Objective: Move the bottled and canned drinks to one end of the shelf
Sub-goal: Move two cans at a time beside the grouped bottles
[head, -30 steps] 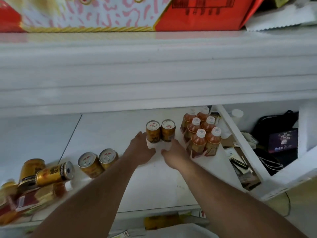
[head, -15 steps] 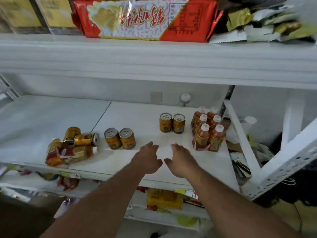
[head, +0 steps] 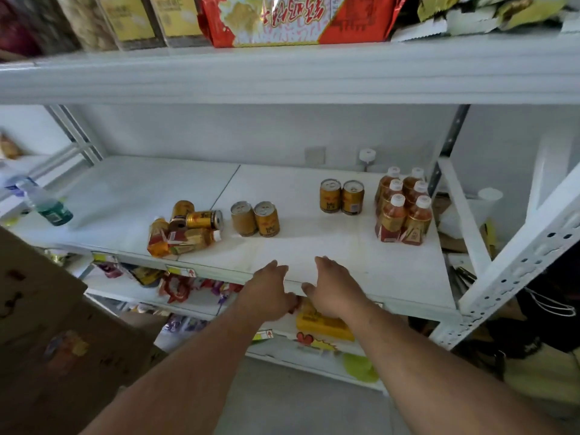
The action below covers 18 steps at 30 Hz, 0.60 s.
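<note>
Head view: your fingers (head: 273, 265) on the left hand (head: 266, 293) are loosely curled and empty, and the right hand (head: 332, 290) matches it, fingers slack with nothing in them. Both hover side by side over the front lip of the shelf (head: 345, 255), touching no drink.

Out from there: the pair of upright cans (head: 342, 196) stands near the six bottles (head: 403, 208) packed at the right end. Further left, a second pair of cans (head: 255, 218) waits mid-shelf, and beyond it a jumbled pile (head: 185, 229) of tipped cans and toppled bottles. A green bottle (head: 47, 204) lies far left, blurred.

Looks like you're between trips, one pair delivered and the next not yet taken. The next move calls for a reach left to the mid-shelf pair, one can per hand, then a slide toward the right group. The pile will need standing up or lifting, since tipped cans may roll.

Against a second ago: your hands were up against the right-hand cans; now they are drawn back to the shelf edge, and your view has pulled away and widened.
</note>
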Motion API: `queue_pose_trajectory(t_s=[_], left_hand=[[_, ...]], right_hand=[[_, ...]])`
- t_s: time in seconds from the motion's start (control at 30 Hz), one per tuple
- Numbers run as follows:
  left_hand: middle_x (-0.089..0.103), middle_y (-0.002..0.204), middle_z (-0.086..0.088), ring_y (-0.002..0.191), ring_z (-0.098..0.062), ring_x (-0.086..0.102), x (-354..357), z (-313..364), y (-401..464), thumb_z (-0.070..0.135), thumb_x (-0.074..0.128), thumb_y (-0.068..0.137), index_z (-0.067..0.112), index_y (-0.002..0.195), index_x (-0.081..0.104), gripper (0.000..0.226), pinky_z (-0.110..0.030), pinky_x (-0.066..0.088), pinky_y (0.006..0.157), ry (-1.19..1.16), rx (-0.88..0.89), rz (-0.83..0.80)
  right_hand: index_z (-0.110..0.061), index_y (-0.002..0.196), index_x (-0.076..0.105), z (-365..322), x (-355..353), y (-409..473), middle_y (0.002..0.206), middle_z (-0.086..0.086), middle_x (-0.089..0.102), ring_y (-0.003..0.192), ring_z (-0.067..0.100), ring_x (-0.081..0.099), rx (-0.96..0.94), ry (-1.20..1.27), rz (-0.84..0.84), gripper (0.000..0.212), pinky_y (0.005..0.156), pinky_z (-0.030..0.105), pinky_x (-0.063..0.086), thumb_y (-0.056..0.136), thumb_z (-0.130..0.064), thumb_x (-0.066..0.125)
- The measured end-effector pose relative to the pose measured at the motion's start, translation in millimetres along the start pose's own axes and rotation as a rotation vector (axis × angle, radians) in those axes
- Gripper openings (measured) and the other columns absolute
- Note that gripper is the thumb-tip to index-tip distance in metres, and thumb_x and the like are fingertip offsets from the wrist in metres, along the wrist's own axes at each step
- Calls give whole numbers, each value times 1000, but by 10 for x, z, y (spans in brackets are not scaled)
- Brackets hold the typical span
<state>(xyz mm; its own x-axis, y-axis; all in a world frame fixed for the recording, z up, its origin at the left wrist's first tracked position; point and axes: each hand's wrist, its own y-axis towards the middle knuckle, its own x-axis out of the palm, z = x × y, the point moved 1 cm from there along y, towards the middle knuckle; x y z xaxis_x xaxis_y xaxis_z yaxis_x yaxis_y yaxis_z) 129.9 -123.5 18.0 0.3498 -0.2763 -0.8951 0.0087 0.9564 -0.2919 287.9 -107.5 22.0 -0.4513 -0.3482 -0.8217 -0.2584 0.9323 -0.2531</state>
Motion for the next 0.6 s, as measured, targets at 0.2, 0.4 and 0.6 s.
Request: queue_pose_trajectory(t_s=[0.2,0.4,0.6], left_hand=[[23,161,-10,147,-26,23,-130,-455,-206,34,60,90,12,154,30,74,-33,26,115,-42,5,31],[20,162,-6,148,-23,23,-264,-1110,-373,39,61,90,15,154,29,75,-35,28,117,-97,1,34],[38,152,-5,139,-24,37,-271,-1720,-568,44,61,86,15,150,36,74,-38,41,108,-156,31,22]], right_hand=[[-9,156,24,-380,239,-66,159,10,33,144,30,32,3,6,-4,72,116,38,31,100,-42,54],[-12,152,33,-863,537,-114,151,8,42,138,29,40,59,36,12,67,111,37,37,98,-43,56],[-18,139,46,-1300,907,-157,136,5,55,123,27,53,105,36,50,54,99,36,46,94,-44,59]])
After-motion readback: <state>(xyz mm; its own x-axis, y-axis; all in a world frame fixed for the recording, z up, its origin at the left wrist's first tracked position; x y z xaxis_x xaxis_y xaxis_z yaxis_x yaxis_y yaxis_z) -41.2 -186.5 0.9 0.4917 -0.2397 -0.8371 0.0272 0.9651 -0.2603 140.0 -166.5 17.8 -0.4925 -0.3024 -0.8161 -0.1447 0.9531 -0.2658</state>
